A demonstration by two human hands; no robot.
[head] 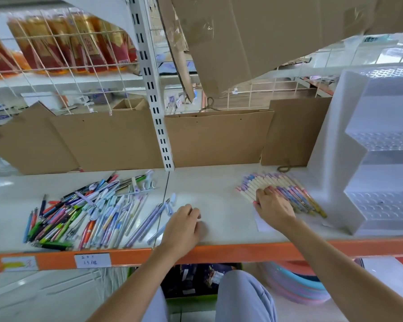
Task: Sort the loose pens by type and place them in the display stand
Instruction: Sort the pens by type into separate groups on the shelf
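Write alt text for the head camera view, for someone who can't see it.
A person's right hand rests on a fanned row of cream pens with pastel caps beside an empty white tiered display stand; the left hand rests near a mixed pile of colourful loose pens.

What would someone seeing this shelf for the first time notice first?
Probably the big jumbled pile of mixed pens spread over the left of the white shelf, beside the neat fanned row of matching pens on the right, where the right hand rests on them. Next comes the white tiered display stand at the far right, and the left hand on the shelf between the two groups.
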